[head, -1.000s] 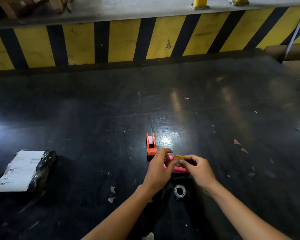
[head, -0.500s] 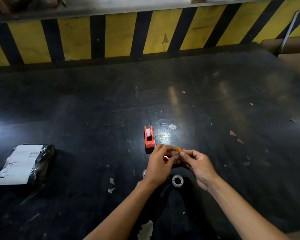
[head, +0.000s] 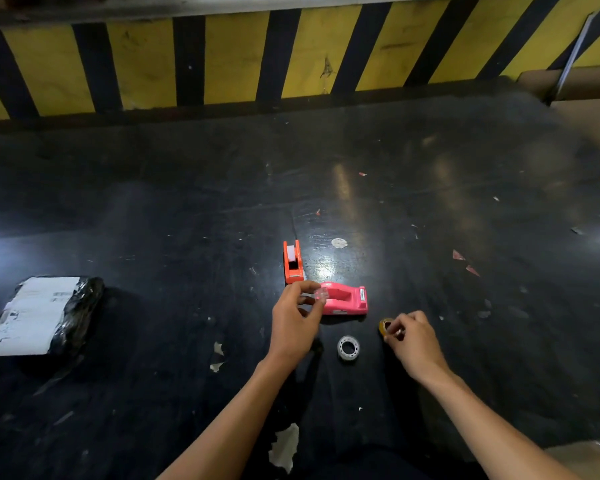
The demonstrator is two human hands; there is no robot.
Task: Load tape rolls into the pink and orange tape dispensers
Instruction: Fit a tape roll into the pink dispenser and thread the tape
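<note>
though blurred, left hand (head: 293,323) fingers pinching a clear piece, right hand (head: 411,341) fingers around yellow roll (head: 384,326)

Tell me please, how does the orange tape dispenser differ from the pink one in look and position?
The orange dispenser is narrower and points away from the person; the pink dispenser looks wider and lies crosswise. The orange one shows a white roll seated in its cradle; the pink one's cradle looks empty. The orange one stands untouched, while the left hand holds a small clear piece at the pink one's end. Both rest on the black table.
</note>
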